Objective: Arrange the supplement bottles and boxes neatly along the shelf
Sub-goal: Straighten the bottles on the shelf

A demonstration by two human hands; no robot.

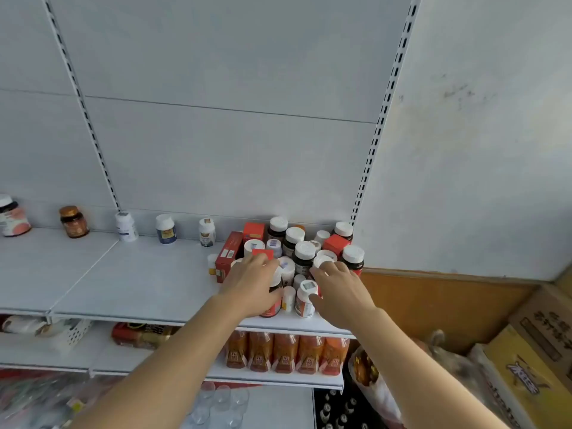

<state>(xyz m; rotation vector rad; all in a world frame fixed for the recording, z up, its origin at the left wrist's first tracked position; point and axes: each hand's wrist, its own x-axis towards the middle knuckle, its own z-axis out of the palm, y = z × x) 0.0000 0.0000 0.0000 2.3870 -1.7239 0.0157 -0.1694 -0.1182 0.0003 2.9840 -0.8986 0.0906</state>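
A crowded cluster of supplement bottles with white caps [305, 249] and red boxes [228, 252] stands at the right end of the white shelf [139, 280]. My left hand [252, 284] lies over a dark bottle with a red label [273, 306] at the cluster's front, fingers and thumb curled round its top. My right hand [342, 292] reaches in from the right with spread fingers, its fingertips touching a white cap [322, 261]. Its thumb lies beside a small white bottle [305, 300]. Several single bottles [166, 229] stand spaced along the back to the left.
A slotted upright [376, 134] and a white wall bound the shelf on the right. Orange drink bottles [284, 354] fill the lower shelf. Cardboard boxes [520, 376] and a plastic bag [371, 376] sit on the floor at the right. A white basket [72, 334] sits lower left.
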